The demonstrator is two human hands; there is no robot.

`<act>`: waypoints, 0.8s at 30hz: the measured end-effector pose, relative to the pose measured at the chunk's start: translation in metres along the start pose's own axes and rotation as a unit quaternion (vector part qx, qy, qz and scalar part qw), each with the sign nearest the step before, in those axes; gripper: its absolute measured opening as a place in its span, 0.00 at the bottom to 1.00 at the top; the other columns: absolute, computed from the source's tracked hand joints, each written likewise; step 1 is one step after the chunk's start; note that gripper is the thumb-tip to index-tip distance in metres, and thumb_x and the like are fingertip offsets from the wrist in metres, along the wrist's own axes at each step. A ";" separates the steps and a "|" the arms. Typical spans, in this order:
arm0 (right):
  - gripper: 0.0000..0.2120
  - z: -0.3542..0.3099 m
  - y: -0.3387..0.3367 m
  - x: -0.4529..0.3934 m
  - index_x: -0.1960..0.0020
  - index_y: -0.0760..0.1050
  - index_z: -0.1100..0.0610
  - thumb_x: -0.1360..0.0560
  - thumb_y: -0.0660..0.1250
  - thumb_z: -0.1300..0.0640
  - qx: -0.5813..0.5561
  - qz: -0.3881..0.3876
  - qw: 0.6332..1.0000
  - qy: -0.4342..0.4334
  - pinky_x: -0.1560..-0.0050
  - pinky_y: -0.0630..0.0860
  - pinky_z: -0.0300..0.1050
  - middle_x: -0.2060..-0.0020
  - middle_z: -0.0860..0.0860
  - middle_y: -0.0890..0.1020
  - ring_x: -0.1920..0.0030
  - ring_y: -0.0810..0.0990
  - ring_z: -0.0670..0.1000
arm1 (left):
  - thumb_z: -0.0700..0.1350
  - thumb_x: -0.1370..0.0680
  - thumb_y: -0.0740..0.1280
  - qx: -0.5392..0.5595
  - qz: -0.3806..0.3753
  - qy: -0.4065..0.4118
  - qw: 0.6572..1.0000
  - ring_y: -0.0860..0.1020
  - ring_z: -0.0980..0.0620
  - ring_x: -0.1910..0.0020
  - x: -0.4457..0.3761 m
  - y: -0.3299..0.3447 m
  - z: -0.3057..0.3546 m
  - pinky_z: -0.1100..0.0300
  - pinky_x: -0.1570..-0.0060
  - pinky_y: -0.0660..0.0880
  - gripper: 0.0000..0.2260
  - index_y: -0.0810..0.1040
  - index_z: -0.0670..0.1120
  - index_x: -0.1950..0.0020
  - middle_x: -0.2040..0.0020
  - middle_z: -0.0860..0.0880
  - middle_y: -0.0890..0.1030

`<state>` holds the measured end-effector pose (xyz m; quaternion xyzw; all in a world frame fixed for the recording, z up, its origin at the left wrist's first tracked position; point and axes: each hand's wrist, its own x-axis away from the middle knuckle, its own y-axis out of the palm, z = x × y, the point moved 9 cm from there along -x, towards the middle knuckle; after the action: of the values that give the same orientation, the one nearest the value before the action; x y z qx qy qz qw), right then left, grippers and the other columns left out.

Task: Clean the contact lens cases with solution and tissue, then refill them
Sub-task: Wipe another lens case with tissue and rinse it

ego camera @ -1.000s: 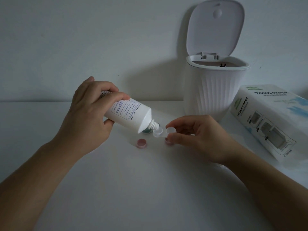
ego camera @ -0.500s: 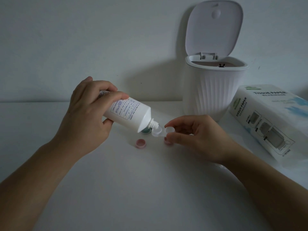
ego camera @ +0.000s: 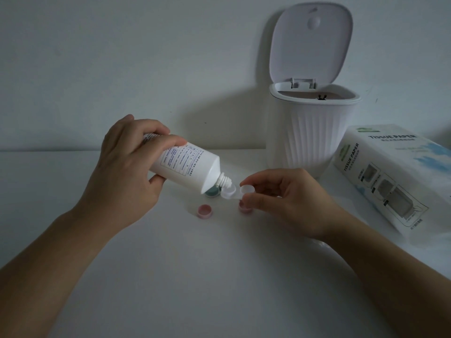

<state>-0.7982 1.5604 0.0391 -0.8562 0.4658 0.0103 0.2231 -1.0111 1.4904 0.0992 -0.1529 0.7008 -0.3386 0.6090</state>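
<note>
Lens case job, scene by size: white tabletop (ego camera: pixel 195 276) spans the whole near field; white ribbed plastic bin (ego camera: pixel 311 135) at far right, hinged lid (ego camera: pixel 311 42) standing upright and open; white tissue paper box (ego camera: pixel 390 176) lies just right of the bin at an angle, its near end toward the right edge; left hand (ego camera: pixel 122 176) is wrapped around a white plastic solution bottle with a printed label (ego camera: pixel 188 167), fingers curled over the top and thumb underneath, bottle tilted nozzle-down toward the right; right hand (ego camera: pixel 290 203) pinches a translucent white double-well contact lens case (ego camera: pixel 238 191) by its right well between thumb and index finger, case held just above the table near centre; bottle nozzle (ego camera: pixel 225 182) sits right over the case's left well, contact or gap I cannot tell; dark green round cap (ego camera: pixel 212 192) on the table, partly hidden behind the bottle shoulder; pink round cap (ego camera: pixel 205 211) on the table, open side up, left of and nearer than the case; second pink cap (ego camera: pixel 243 208) on the table, partly hidden by the right thumb.
</note>
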 end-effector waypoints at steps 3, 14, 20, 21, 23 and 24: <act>0.07 0.000 -0.001 0.000 0.48 0.83 0.58 0.25 0.74 0.62 -0.004 0.003 1.000 -0.002 0.45 0.81 0.49 0.60 0.55 0.88 0.55 0.87 0.56 | 0.27 0.39 0.75 0.005 0.004 -0.001 1.000 0.72 0.40 0.39 0.000 0.000 -0.001 0.51 0.23 0.56 0.32 0.79 0.45 0.37 0.40 0.44 0.74; 0.06 0.001 -0.001 -0.002 0.48 0.83 0.58 0.25 0.73 0.63 -0.022 0.008 1.000 -0.009 0.46 0.81 0.51 0.60 0.57 0.87 0.56 0.87 0.58 | 0.26 0.37 0.74 -0.003 0.012 -0.017 1.000 0.72 0.34 0.39 0.001 0.000 -0.003 0.49 0.28 0.61 0.30 0.80 0.45 0.37 0.39 0.45 0.73; 0.06 0.000 -0.001 -0.001 0.48 0.83 0.59 0.25 0.74 0.63 -0.014 0.007 1.000 -0.012 0.46 0.81 0.48 0.60 0.56 0.87 0.56 0.87 0.57 | 0.26 0.38 0.74 -0.001 0.010 -0.023 1.000 0.70 0.36 0.37 0.001 0.001 -0.003 0.60 0.26 0.55 0.31 0.80 0.46 0.38 0.39 0.47 0.71; 0.06 0.000 -0.001 -0.001 0.48 0.83 0.59 0.25 0.74 0.63 -0.013 0.006 1.000 -0.013 0.46 0.81 0.48 0.60 0.56 0.87 0.56 0.87 0.57 | 0.26 0.38 0.74 -0.001 0.011 -0.022 1.000 0.70 0.36 0.37 0.001 0.001 -0.003 0.60 0.26 0.55 0.31 0.80 0.46 0.38 0.39 0.47 0.71; 0.06 0.000 -0.001 -0.001 0.48 0.83 0.59 0.25 0.74 0.63 -0.015 0.006 1.000 -0.013 0.46 0.81 0.49 0.60 0.56 0.87 0.56 0.87 0.57 | 0.26 0.38 0.75 -0.001 0.013 -0.018 1.000 0.70 0.37 0.38 0.001 0.000 -0.003 0.62 0.27 0.55 0.31 0.80 0.46 0.37 0.39 0.46 0.71; 0.06 0.000 -0.001 -0.002 0.48 0.83 0.59 0.25 0.74 0.63 -0.018 0.007 1.000 -0.015 0.46 0.81 0.49 0.60 0.57 0.87 0.56 0.87 0.58 | 0.27 0.38 0.76 -0.001 0.015 -0.015 1.000 0.70 0.38 0.39 0.000 0.000 -0.003 0.63 0.28 0.56 0.31 0.80 0.45 0.37 0.39 0.46 0.72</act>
<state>-0.7980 1.5622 0.0402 -0.8565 0.4681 0.0327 0.2149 -1.0143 1.4911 0.0989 -0.1478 0.6940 -0.3264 0.6245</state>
